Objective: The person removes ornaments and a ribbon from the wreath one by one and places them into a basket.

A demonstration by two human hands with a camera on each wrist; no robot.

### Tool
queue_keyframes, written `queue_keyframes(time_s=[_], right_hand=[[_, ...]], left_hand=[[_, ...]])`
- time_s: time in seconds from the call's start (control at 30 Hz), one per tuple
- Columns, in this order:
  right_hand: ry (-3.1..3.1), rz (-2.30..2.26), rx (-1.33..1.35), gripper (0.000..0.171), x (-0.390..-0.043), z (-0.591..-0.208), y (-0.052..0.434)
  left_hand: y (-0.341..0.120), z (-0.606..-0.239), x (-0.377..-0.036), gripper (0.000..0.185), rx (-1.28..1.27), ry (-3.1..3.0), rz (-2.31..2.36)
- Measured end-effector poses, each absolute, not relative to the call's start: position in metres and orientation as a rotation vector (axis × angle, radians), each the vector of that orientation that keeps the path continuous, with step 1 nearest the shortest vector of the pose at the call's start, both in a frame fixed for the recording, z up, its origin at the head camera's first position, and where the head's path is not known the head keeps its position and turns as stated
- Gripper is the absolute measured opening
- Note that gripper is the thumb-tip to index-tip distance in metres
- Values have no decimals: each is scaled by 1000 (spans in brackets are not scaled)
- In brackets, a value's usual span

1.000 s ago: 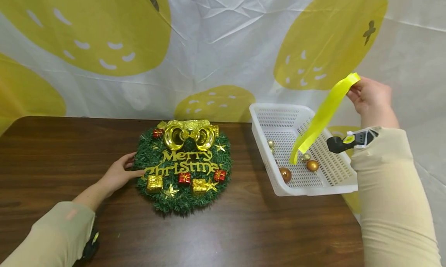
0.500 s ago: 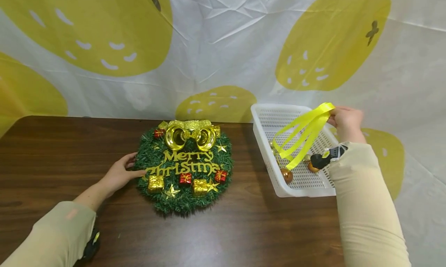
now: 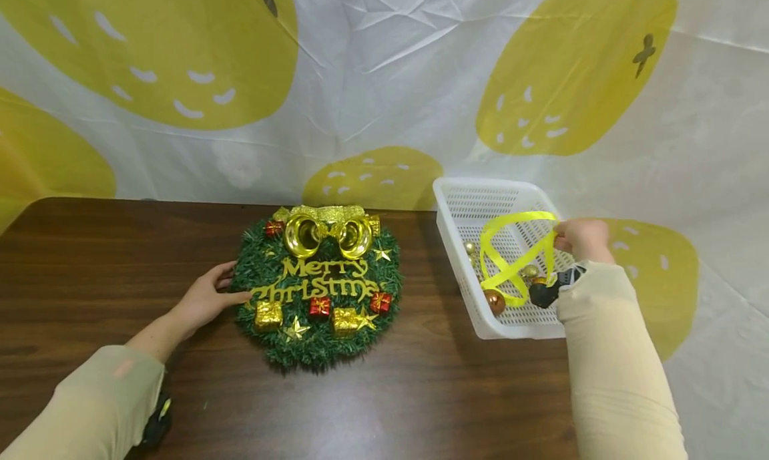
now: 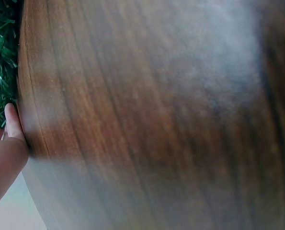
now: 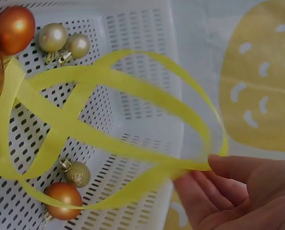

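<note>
Right hand (image 3: 581,238) pinches a looped yellow ribbon (image 3: 510,260) that droops just below it into the white basket (image 3: 462,209). Left hand (image 3: 204,300), fingers relaxed, touches the Christmas wreath (image 3: 316,286) on the desk (image 3: 384,393).

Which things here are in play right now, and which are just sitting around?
In play:
right hand pinching yellow ribbon
white basket under the ribbon
left hand touching wreath

Sitting around:
ball ornaments in the basket
table
backdrop cloth
</note>
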State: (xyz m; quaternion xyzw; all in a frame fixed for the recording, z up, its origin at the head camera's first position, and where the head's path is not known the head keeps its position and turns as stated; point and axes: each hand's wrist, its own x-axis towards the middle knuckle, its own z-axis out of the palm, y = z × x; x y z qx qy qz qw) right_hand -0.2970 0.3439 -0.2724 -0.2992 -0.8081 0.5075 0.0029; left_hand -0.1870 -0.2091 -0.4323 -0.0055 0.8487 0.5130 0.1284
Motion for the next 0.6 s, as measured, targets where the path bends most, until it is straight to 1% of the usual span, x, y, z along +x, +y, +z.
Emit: queue_keyframes(time_s=[0.07,0.1,0.13,0.27,0.37,0.6], right_hand=[[-2617,1590,-897,7,-295,-275,346],[-2631,1609,-870,9,-295,-277,346],[-2654,1585,-855,14,-295,-278,347],[-2722,1516,-808,42,-294,-281,347],[-2748,1505,-785,52,-294,-282,346],[-2747,1497,-775,57,-296,-284,336]], left_hand=[[-209,-432,-187,89,-18,2468,1493],[-208,-431,-187,90,-19,2467,1495],[-208,-431,-187,89,-21,2467,1493],[-208,-431,-188,88,-24,2468,1495],[-208,-432,-188,88,-25,2464,1496],[-209,-431,-188,85,-24,2457,1511]])
